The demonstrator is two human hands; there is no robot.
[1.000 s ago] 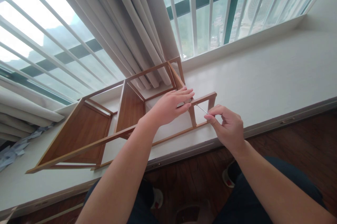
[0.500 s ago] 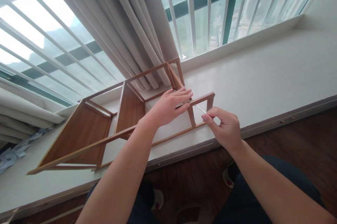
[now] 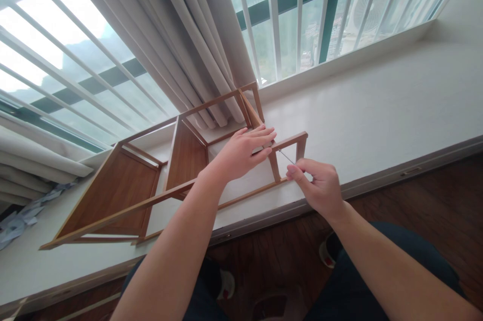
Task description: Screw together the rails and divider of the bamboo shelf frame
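A brown wooden shelf rack [image 3: 139, 206] lies on its side on the white window ledge. My left hand [image 3: 241, 154] rests flat across the rack's right end, fingers stretched out and not wrapped round it. Just right of it, my right hand [image 3: 317, 185] pinches a thin metal hex key [image 3: 287, 156] between thumb and fingers. The key's far tip meets the outer side of the rack's rail near a short leg [image 3: 301, 145]. Any screw at that tip is too small to make out.
The white ledge [image 3: 362, 104] runs along barred windows [image 3: 298, 14]. Grey curtains [image 3: 181, 34] hang behind the rack. Pale crumpled material [image 3: 22, 220] lies at far left. Below the ledge's front edge are my legs and a dark wooden floor [image 3: 415, 195].
My right hand has shifted slightly left and down and turned a little, with the hex key still at the rail. My left hand and the rack have stayed put.
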